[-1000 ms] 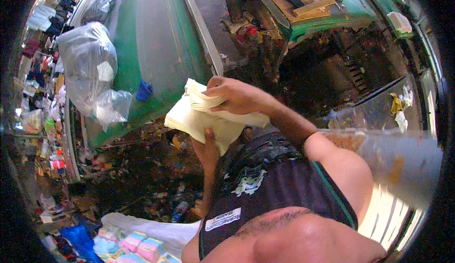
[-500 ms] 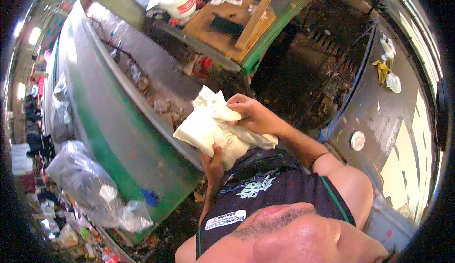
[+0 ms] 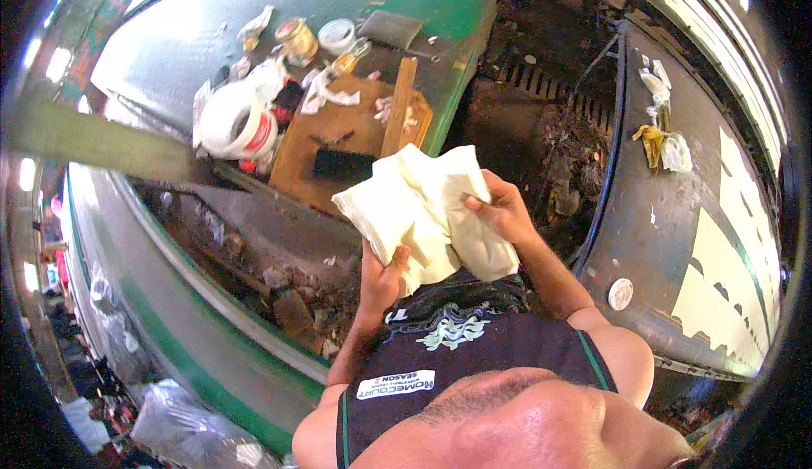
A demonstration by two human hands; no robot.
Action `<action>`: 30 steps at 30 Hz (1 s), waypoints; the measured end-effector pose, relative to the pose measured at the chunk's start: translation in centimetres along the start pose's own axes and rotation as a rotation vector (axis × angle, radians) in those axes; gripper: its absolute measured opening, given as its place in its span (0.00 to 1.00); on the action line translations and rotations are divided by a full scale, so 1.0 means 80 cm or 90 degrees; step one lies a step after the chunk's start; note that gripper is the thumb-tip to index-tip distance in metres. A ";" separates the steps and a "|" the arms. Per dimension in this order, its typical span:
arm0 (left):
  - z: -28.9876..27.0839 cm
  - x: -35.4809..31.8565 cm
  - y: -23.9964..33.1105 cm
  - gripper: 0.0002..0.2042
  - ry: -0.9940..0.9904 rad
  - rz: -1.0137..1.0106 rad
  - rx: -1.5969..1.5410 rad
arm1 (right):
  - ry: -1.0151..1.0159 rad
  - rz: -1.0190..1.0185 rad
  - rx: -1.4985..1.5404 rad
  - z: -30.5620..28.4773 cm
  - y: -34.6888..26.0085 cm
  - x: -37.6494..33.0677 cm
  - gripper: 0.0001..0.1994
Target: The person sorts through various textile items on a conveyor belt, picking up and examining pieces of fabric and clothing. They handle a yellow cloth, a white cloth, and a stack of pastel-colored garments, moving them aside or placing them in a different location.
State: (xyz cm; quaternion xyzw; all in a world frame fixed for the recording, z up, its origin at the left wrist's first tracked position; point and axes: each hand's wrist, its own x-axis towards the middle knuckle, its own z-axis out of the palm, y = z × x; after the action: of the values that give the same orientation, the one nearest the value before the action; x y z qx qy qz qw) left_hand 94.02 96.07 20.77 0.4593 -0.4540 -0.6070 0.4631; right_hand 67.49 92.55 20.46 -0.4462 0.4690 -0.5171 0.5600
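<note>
In front of my chest I hold a bundle of soft cream cloth, folded in layers and partly opened out. Whether it is fabric or thick paper is hard to tell. My left hand grips its lower left edge, thumb on top and fingers hidden beneath. On the other side, my right hand pinches the right-hand fold between thumb and fingers. A paler flap hangs down below that hand, close to my dark sleeveless top.
Ahead, a wooden board carries a black item and a loose plank. Beside it stand a white bucket and a tin. A green conveyor belt runs at left; a dark metal surface with scraps lies right.
The cloth has been spread wider, and my right hand has moved right with its fold. My view has swung, bringing more of the bench with the bucket and board into sight.
</note>
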 end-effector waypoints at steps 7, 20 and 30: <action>0.117 0.202 -0.008 0.29 -0.066 -0.023 -0.126 | 0.184 0.026 0.477 -0.191 0.028 0.102 0.19; 0.456 0.556 -0.038 0.32 -0.150 -0.142 -0.175 | 0.234 0.133 0.562 -0.542 -0.046 0.318 0.34; 0.680 0.890 -0.072 0.32 -0.244 -0.213 -0.148 | 0.329 0.049 0.434 -0.796 -0.069 0.575 0.23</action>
State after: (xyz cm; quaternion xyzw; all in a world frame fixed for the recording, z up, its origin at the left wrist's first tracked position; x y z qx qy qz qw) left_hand 29.33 34.13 14.37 0.3488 -0.3785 -0.7987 0.3118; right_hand 4.95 45.38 12.67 -0.0733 0.4123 -0.7161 0.5584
